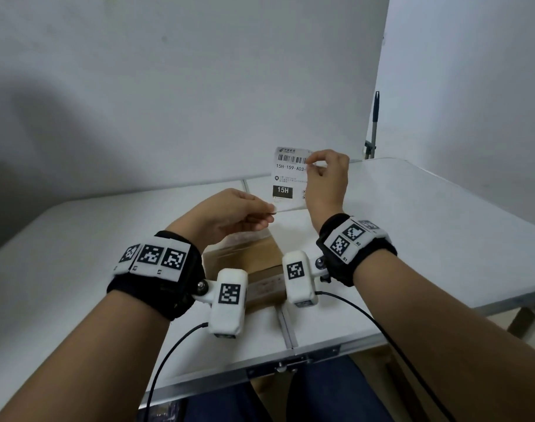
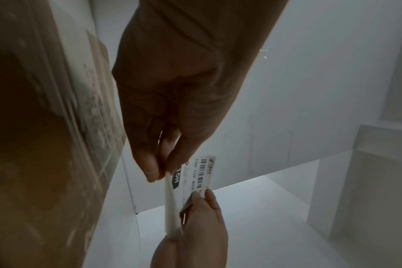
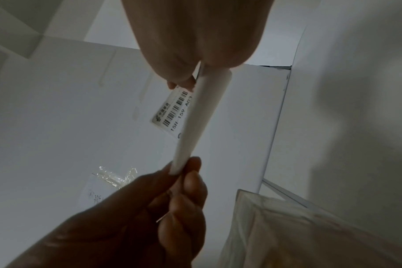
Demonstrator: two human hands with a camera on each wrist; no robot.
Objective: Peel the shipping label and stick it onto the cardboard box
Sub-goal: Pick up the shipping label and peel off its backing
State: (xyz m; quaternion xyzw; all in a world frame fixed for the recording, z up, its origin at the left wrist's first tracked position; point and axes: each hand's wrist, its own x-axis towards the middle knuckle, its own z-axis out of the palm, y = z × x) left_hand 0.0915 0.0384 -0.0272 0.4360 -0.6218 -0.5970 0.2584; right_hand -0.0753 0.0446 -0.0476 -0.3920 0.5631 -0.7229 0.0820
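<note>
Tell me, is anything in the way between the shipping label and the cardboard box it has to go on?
Nothing visible sits between them. Both hands hold the shipping label in the air, left hand at its lower corner, right hand at its upper right edge. The cardboard box lies on the table below, its top partly hidden by the left wrist.
</note>
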